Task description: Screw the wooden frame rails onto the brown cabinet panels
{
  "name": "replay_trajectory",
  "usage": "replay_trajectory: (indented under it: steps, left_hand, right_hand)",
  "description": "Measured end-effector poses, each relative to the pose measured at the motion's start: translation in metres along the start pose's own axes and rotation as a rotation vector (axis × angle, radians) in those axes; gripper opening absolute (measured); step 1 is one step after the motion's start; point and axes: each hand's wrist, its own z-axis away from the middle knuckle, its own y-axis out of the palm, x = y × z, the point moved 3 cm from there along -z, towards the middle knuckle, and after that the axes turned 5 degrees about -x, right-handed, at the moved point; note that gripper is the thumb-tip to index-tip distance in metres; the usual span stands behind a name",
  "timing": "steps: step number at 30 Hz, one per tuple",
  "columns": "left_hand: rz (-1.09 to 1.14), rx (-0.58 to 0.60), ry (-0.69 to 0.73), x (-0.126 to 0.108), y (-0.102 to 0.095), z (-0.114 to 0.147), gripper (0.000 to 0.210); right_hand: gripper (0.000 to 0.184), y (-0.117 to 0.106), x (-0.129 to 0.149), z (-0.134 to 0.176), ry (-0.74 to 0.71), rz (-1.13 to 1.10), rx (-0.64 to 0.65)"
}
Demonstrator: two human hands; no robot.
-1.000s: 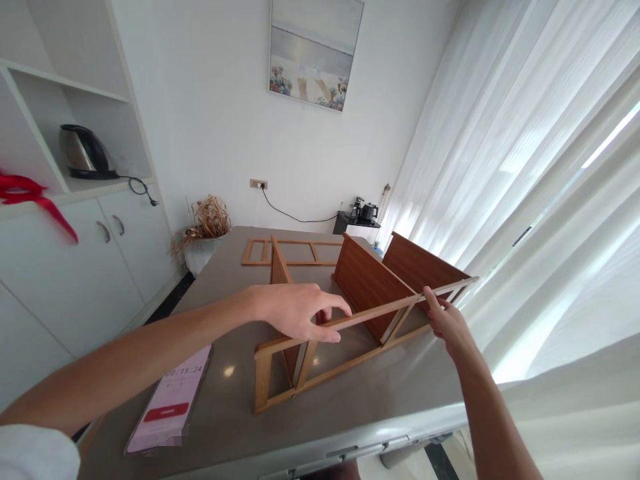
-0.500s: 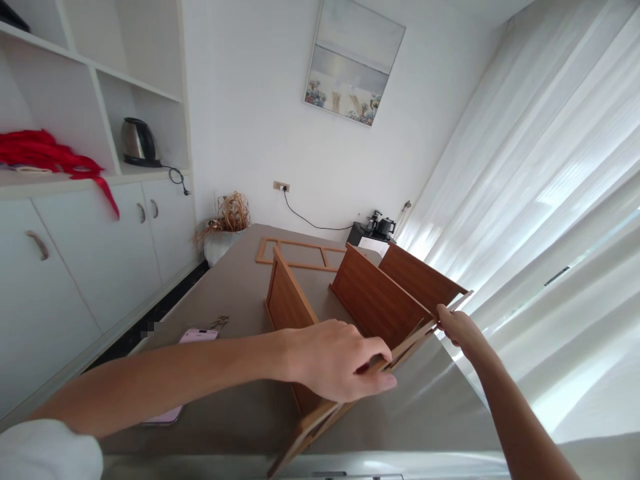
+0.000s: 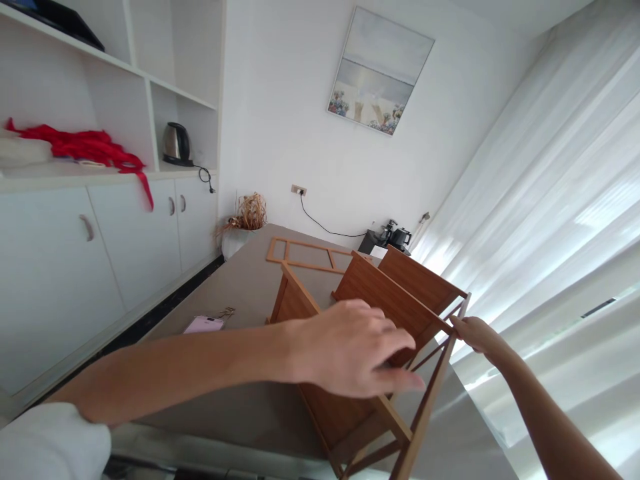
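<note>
While my right hand (image 3: 475, 333) pinches the slim side frame (image 3: 434, 390) of the shelf unit (image 3: 387, 293) on the table (image 3: 240, 280), my left hand (image 3: 350, 350) (thumb and fingers parted) partly covers its reddish-brown, lighter-edged panels (image 3: 340, 413).

No text, label or number can be read on the phone (image 3: 204, 325) or elsewhere.
</note>
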Motion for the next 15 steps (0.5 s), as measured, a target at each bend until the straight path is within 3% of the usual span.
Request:
replay_trajectory:
  steps: [3, 6, 11, 15]
  left_hand:
    - [-0.064, -0.004, -0.169, 0.049, -0.035, -0.002, 0.050]
    - [-0.111, -0.025, -0.304, 0.111, -0.051, -0.002, 0.041]
    - [-0.096, 0.109, -0.372, 0.197, -0.039, -0.008, 0.034]
    - [-0.117, 0.130, -0.323, 0.224, -0.019, -0.034, 0.038]
  right_hand:
    - [0.036, 0.003, -0.007, -0.006, 0.070, 0.020, 0.109]
    - [0.036, 0.002, -0.009, -0.012, 0.048, 0.025, 0.132]
    - [0.036, -0.005, -0.004, -0.016, -0.025, 0.016, 0.094]
    - [0.037, -0.017, 0.003, -0.006, -0.008, 0.010, 0.022]
